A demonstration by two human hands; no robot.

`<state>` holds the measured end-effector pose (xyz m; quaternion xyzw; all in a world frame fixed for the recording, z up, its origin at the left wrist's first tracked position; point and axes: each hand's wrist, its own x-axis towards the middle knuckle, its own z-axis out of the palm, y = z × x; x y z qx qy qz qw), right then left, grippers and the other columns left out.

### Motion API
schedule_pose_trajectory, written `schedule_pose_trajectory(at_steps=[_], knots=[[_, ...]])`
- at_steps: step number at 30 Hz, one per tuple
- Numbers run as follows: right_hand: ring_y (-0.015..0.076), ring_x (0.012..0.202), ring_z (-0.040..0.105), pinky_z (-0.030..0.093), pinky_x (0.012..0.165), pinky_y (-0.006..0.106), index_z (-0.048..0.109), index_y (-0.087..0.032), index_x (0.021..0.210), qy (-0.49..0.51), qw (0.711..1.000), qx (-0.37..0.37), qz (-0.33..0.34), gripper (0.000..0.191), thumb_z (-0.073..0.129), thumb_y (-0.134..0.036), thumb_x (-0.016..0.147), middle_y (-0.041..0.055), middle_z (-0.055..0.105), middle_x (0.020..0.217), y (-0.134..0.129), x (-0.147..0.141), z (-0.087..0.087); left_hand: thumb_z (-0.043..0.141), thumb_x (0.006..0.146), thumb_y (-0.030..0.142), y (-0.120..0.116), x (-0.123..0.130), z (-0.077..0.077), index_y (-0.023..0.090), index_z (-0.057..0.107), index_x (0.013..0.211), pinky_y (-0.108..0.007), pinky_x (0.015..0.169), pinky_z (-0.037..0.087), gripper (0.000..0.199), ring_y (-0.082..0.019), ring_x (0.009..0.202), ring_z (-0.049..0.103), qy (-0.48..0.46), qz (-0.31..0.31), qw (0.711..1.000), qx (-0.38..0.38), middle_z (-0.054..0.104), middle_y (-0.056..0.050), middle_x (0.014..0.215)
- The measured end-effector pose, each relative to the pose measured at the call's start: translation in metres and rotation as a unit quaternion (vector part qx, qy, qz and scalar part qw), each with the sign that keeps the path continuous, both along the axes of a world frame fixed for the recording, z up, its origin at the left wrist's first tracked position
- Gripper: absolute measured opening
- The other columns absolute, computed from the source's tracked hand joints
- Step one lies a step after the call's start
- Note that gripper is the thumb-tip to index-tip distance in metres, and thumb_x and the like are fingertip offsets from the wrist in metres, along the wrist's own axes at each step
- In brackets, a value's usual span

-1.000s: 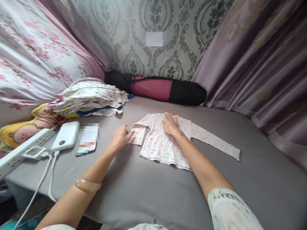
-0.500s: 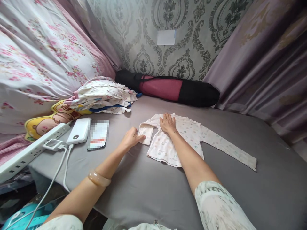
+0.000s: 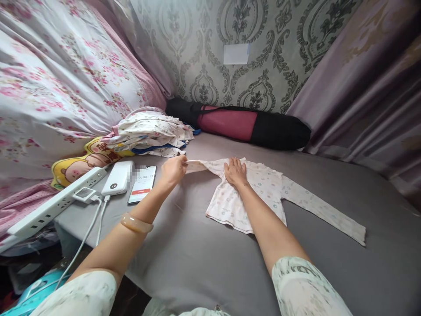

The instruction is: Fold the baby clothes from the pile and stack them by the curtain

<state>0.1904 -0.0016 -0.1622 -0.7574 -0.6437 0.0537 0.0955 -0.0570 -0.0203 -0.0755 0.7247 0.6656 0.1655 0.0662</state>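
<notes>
Nearest: two patterned cuffs (image 3: 305,281) of the person's own clothing, one per arm, and one pale bracelet (image 3: 136,223) round the left forearm. One teal object (image 3: 37,287) showed below the edge of the grey sheet (image 3: 184,254), too cut off to identify.

One small printed shirt (image 3: 268,191) lay spread on the sheet, hem towards the person, its body under the right hand and forearm and to the right of the left hand. Two shirt sleeves: one ran out flat to the right, clear of both hands; the other stretched left to the left hand.

Left side: two white cables (image 3: 79,252), one from a plug block (image 3: 86,195) at the one power strip (image 3: 62,204), one from a white power bank (image 3: 119,177). One phone (image 3: 142,188), screen lit, lay between power bank and left forearm.

Hands, two. Left hand (image 3: 174,170): fingers curled, gripping the sleeve end. Right hand (image 3: 235,171): palm down, fingers extended, on the shirt's upper part.

Beyond: one yellow cushion (image 3: 70,169), one heap of clothes (image 3: 151,127) (pieces overlapped, count not readable), one long black-and-red bag (image 3: 226,123). Farthest: patterned wall (image 3: 197,48) bearing one white paper (image 3: 236,54).
</notes>
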Motion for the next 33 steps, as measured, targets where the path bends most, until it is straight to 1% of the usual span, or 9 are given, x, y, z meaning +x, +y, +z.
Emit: schedule_pose_trajectory(at_steps=[4, 8, 11, 15, 19, 22, 25, 28, 33], knots=[[0.0229, 0.146, 0.016, 0.007, 0.117, 0.045, 0.033, -0.011, 0.148, 0.002, 1.000, 0.010, 0.001, 0.060, 0.015, -0.042, 0.100, 0.0101, 0.027, 0.158, 0.000, 0.000, -0.001, 0.041, 0.088, 0.018, 0.005, -0.003, -0.008, 0.023, 0.065, 0.108, -0.033, 0.086, 0.049, 0.031, -0.024, 0.102, 0.065, -0.037, -0.038, 0.994, 0.093, 0.068, -0.008, 0.112], [0.0230, 0.146, 0.016, 0.007, 0.117, 0.045, 0.034, -0.010, 0.148, -0.001, 1.000, 0.016, -0.001, 0.060, 0.015, -0.042, 0.100, 0.0098, 0.028, 0.157, 0.000, 0.000, -0.002, 0.036, 0.085, 0.011, 0.007, -0.013, -0.028, 0.019, 0.060, 0.112, -0.034, 0.105, 0.042, 0.038, -0.021, 0.130, 0.048, -0.050, -0.130, 0.976, 0.168, 0.047, -0.011, 0.144], [0.0230, 0.146, 0.016, 0.008, 0.116, 0.045, 0.034, -0.010, 0.148, -0.005, 1.000, 0.016, 0.001, 0.060, 0.014, -0.041, 0.100, 0.0104, 0.029, 0.157, 0.001, 0.000, -0.002, 0.038, 0.081, 0.010, 0.009, -0.026, -0.046, 0.015, 0.058, 0.116, -0.036, 0.113, 0.034, 0.040, -0.022, 0.140, 0.035, -0.017, -0.170, 0.971, 0.166, 0.037, -0.014, 0.151], [0.0232, 0.146, 0.016, 0.008, 0.116, 0.046, 0.032, -0.009, 0.149, -0.008, 1.000, 0.004, 0.003, 0.061, 0.014, -0.042, 0.101, 0.0120, 0.027, 0.158, -0.001, 0.000, 0.000, 0.041, 0.077, 0.011, 0.016, -0.042, -0.070, 0.014, 0.058, 0.116, -0.039, 0.114, 0.034, 0.043, -0.025, 0.139, 0.036, 0.007, -0.189, 0.976, 0.112, 0.039, -0.014, 0.149], [0.0233, 0.146, 0.016, 0.008, 0.116, 0.046, 0.032, -0.010, 0.149, -0.008, 1.000, 0.000, 0.002, 0.060, 0.015, -0.041, 0.101, 0.0120, 0.027, 0.158, -0.002, 0.000, 0.002, 0.039, 0.081, 0.016, 0.021, -0.043, -0.080, 0.017, 0.063, 0.105, -0.037, 0.109, 0.039, 0.034, -0.024, 0.126, 0.050, -0.020, -0.159, 0.983, 0.091, 0.053, -0.013, 0.136], [0.0238, 0.146, 0.016, 0.008, 0.116, 0.046, 0.033, -0.010, 0.148, -0.005, 1.000, 0.005, 0.002, 0.059, 0.016, -0.041, 0.101, 0.0115, 0.028, 0.157, -0.001, 0.000, 0.001, 0.038, 0.088, 0.026, 0.025, -0.036, -0.075, 0.017, 0.065, 0.088, -0.035, 0.097, 0.046, 0.029, -0.023, 0.102, 0.062, -0.040, -0.106, 0.991, 0.073, 0.066, -0.012, 0.108], [0.0241, 0.146, 0.017, 0.008, 0.116, 0.046, 0.034, -0.010, 0.148, -0.009, 1.000, 0.010, 0.002, 0.059, 0.017, -0.041, 0.101, 0.0116, 0.028, 0.157, 0.000, 0.000, -0.002, 0.042, 0.090, 0.034, 0.033, -0.032, -0.067, 0.017, 0.064, 0.080, -0.034, 0.088, 0.048, 0.030, -0.024, 0.091, 0.063, -0.038, -0.034, 0.998, 0.045, 0.067, -0.011, 0.090], [0.0239, 0.145, 0.017, 0.009, 0.116, 0.046, 0.034, -0.010, 0.148, -0.009, 1.000, 0.014, 0.000, 0.059, 0.018, -0.041, 0.101, 0.0115, 0.028, 0.157, 0.001, 0.000, -0.003, 0.048, 0.084, 0.025, 0.043, -0.031, -0.065, 0.016, 0.065, 0.081, -0.033, 0.087, 0.047, 0.019, -0.025, 0.096, 0.061, -0.037, -0.001, 0.999, 0.032, 0.067, -0.012, 0.096], [0.0240, 0.145, 0.019, 0.009, 0.116, 0.047, 0.035, -0.009, 0.147, 0.000, 1.000, 0.020, 0.002, 0.059, 0.019, -0.040, 0.100, 0.0113, 0.030, 0.156, -0.001, 0.000, -0.001, 0.044, 0.078, 0.009, 0.048, -0.029, -0.079, 0.014, 0.065, 0.084, -0.031, 0.094, 0.044, 0.023, -0.022, 0.104, 0.058, -0.049, -0.029, 0.995, 0.085, 0.062, -0.011, 0.107]])
